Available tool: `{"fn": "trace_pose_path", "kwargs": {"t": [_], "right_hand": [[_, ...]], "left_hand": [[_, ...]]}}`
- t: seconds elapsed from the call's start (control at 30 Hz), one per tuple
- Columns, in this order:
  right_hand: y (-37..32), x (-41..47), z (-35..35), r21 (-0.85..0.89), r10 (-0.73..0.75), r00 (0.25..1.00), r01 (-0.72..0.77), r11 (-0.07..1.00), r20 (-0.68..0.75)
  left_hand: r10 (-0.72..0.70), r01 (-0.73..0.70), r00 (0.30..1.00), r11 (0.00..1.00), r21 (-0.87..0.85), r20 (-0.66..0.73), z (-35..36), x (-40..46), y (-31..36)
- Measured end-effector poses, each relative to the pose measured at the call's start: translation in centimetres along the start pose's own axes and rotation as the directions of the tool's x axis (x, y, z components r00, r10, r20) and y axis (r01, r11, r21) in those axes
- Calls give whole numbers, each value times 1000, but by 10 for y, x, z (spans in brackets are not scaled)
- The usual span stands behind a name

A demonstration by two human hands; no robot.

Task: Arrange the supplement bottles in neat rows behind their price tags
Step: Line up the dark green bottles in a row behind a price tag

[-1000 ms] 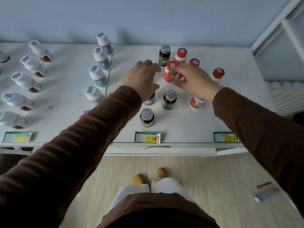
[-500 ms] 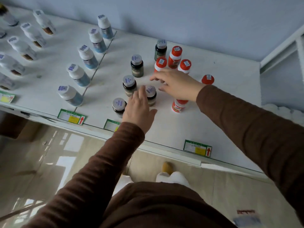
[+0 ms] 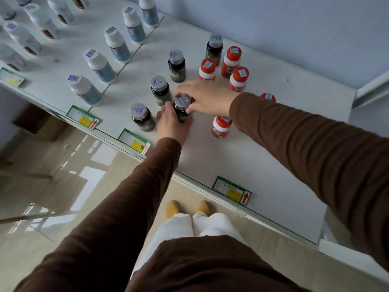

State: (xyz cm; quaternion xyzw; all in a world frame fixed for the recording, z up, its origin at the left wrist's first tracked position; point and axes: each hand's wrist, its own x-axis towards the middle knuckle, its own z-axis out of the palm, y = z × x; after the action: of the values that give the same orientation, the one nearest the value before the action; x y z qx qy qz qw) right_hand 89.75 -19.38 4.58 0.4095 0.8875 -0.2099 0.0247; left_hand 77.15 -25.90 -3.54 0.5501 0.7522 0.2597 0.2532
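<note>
Both hands are on one dark silver-capped bottle (image 3: 182,106) at the middle of the white shelf (image 3: 263,148). My left hand (image 3: 171,125) grips its body from the near side. My right hand (image 3: 205,98) pinches it around the cap from the far side. Three more dark bottles stand in a slanted line to its left: one at the front (image 3: 141,116), one behind it (image 3: 160,89), another further back (image 3: 176,65). A further dark bottle (image 3: 214,47) stands at the back. Red-capped bottles (image 3: 237,77) cluster behind my right hand; one (image 3: 221,127) stands under my right forearm.
A row of blue-labelled white bottles (image 3: 99,65) runs along the divider on the left, with brown-labelled white bottles (image 3: 23,37) further left. Green price tags sit on the front edge: one (image 3: 134,141) by the dark bottles, one (image 3: 231,189) to the right, one (image 3: 83,116) to the left.
The view has swung left and tilted. My left hand came back from the far dark bottle and took hold of the nearer one. My right hand left the red-capped bottles and joined it on that bottle.
</note>
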Motion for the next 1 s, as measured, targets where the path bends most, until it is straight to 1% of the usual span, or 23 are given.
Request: {"fn": "trace_pose_path", "kwargs": {"t": [0.07,0.1,0.17,0.23,0.33,0.43,0.5,0.57,0.63,0.7,0.73,0.8,0.87,0.9,0.97,1.0], "right_hand": [[4,-2,-2,41,-4,1000,5,999,-22],[7,-4,-5,89,7,999,-4,996,-34],[13,-11,-15,247,55,997,-39,968,-56],[20,-18,-26,434,99,993,-60,899,-68],[24,-27,-40,685,147,988,-69,726,-57],[23,-33,-53,820,225,973,-83,566,-56],[21,-36,-61,855,253,965,-75,513,-67],[19,-38,-67,871,269,960,-60,487,-84],[18,-39,-75,864,275,955,-44,502,-111],[20,-38,-84,840,279,950,-33,541,-142],[23,-36,-90,832,286,944,-25,554,-162],[28,-30,-101,818,304,927,6,575,-220],[31,-18,-114,757,318,899,23,653,-302],[32,-10,-119,708,319,882,24,706,-347],[33,8,-128,588,322,843,-9,809,-430],[34,18,-132,520,329,825,-50,853,-460]], "left_hand": [[-18,16,1000,997,-75,-25,-1,-1,0],[-16,13,1000,989,-149,-22,-4,-4,0],[3,6,1000,941,-337,26,-14,-9,3],[49,12,993,868,-497,110,-29,-12,9],[165,76,946,726,-684,280,-51,-13,22],[262,192,860,630,-752,438,-68,-10,35],[301,222,821,614,-757,485,-74,-5,43],[329,221,797,622,-751,507,-79,2,50],[356,194,778,646,-738,517,-83,10,57],[376,134,777,684,-717,505,-88,21,66],[384,83,785,713,-697,486,-91,30,70],[382,-48,825,782,-621,417,-98,52,82],[370,-163,868,842,-515,331,-105,80,94],[381,-214,875,857,-470,297,-107,93,100],[432,-308,864,859,-409,257,-110,123,108],[464,-353,851,853,-385,248,-111,138,110]]}}
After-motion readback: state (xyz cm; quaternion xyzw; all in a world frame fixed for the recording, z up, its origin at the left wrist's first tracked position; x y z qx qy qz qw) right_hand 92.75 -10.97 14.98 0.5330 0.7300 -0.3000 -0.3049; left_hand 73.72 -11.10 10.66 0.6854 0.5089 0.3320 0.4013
